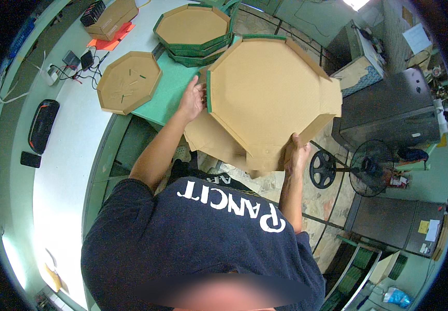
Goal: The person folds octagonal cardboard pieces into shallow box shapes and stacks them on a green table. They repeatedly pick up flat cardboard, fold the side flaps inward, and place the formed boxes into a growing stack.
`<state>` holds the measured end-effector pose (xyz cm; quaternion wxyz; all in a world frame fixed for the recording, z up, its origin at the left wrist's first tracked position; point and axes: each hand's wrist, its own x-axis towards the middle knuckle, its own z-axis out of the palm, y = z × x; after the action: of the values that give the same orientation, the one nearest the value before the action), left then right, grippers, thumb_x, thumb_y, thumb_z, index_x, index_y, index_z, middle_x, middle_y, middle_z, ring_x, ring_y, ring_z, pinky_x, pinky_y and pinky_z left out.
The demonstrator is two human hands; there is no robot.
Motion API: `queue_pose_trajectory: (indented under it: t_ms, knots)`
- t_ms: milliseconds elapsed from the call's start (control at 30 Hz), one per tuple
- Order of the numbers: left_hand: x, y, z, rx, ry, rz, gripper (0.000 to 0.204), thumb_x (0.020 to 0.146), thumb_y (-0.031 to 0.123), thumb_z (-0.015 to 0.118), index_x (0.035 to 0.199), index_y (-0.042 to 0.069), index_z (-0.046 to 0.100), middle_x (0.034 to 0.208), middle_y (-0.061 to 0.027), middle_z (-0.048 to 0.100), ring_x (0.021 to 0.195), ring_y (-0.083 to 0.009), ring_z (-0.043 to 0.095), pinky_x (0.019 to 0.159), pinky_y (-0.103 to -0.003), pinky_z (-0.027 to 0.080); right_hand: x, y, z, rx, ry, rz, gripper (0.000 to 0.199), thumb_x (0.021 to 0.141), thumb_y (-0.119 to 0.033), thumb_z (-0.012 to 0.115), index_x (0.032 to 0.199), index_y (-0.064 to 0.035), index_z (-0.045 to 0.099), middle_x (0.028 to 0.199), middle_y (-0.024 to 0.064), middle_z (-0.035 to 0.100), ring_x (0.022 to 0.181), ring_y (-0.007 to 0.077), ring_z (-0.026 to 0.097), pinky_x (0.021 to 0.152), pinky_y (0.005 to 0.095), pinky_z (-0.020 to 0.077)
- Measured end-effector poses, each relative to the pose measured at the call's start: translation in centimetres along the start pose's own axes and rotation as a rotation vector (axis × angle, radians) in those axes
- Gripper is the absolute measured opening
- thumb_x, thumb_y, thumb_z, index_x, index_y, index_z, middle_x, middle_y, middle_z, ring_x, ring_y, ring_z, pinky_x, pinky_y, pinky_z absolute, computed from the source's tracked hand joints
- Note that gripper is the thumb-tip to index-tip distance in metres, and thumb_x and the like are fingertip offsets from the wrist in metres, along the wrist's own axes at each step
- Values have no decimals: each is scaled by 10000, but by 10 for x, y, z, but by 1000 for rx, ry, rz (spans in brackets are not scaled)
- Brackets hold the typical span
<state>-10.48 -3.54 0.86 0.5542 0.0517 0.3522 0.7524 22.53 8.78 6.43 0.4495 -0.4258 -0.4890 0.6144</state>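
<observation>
In front of me I hold an octagonal cardboard tray [270,96], brown inside with green showing on some edges. Some of its side walls stand folded up, while flaps at the right and near side lie flatter. My left hand [192,98] grips its left side, the fingers partly hidden by the wall. At the near right edge, my right hand [297,154] pinches the cardboard with the thumb on top. Under the tray, more brown cardboard [211,136] sticks out at the lower left; whether it is joined to the tray I cannot tell.
Green-edged octagonal trays [193,26] are stacked on the green table [169,83]. A shallow octagonal cardboard piece [129,85] with small strips lies left of them. The white counter [71,171] carries cables, a black speaker [43,126] and a phone. A fan [371,167] stands to the right.
</observation>
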Motion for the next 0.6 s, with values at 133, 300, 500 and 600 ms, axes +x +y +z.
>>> queue_pose_trajectory:
  t_ms: [133,300,500,600]
  knots:
    - [-4,-7,-9,175,-61,106,326,980,227,535,1250,43,538,1134,-65,643,1027,-169,601,884,-336,484,15,35,-7,96,70,109,191,843,-71,638,1012,-29,560,820,16,547,720,145,519,649,318,436]
    - [-5,-1,-21,106,-57,81,197,953,167,583,1112,51,603,1019,-37,661,938,-160,620,809,-306,499,25,63,-19,265,-130,350,414,837,-48,601,1223,48,485,1090,123,604,932,270,630,860,423,516]
    - [6,-5,-41,1,-21,41,166,972,129,533,1088,45,617,952,-33,646,876,-172,617,790,-323,514,24,99,-4,398,-187,529,549,841,-51,596,1354,15,411,1256,136,569,1127,324,579,985,476,477]
    - [11,1,-70,58,102,83,223,980,104,505,1165,4,578,965,-64,626,874,-165,608,795,-256,510,18,108,8,423,-193,532,540,841,-44,600,1349,-8,423,1253,132,566,1124,317,577,986,484,478]
